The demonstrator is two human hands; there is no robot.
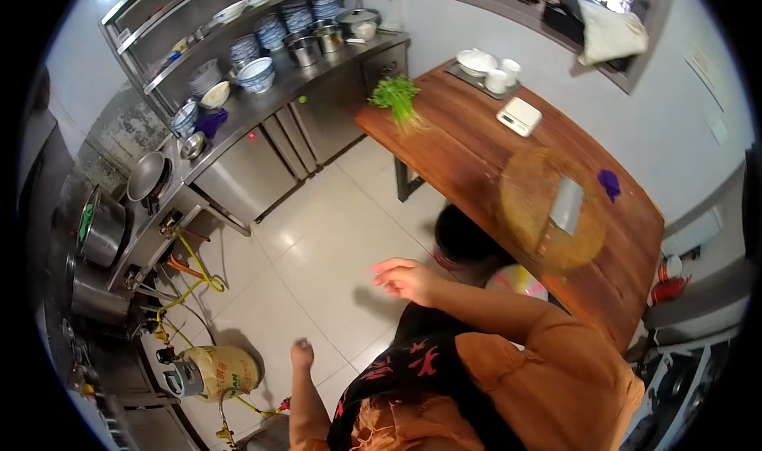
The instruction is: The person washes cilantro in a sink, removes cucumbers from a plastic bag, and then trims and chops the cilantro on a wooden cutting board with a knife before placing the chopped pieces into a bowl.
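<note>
Right hand (403, 280) hanging unclenched, apart from left hand (302, 353), whose grip I can't tell. 1 cleaver (567, 206) lying on round board (525, 185) by front edge of table (451, 129).

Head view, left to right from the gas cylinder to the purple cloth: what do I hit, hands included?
Gas cylinder → left hand → right hand → white scale → cleaver → purple cloth.

One head-worn camera looks down over the hands (403, 281).
</note>
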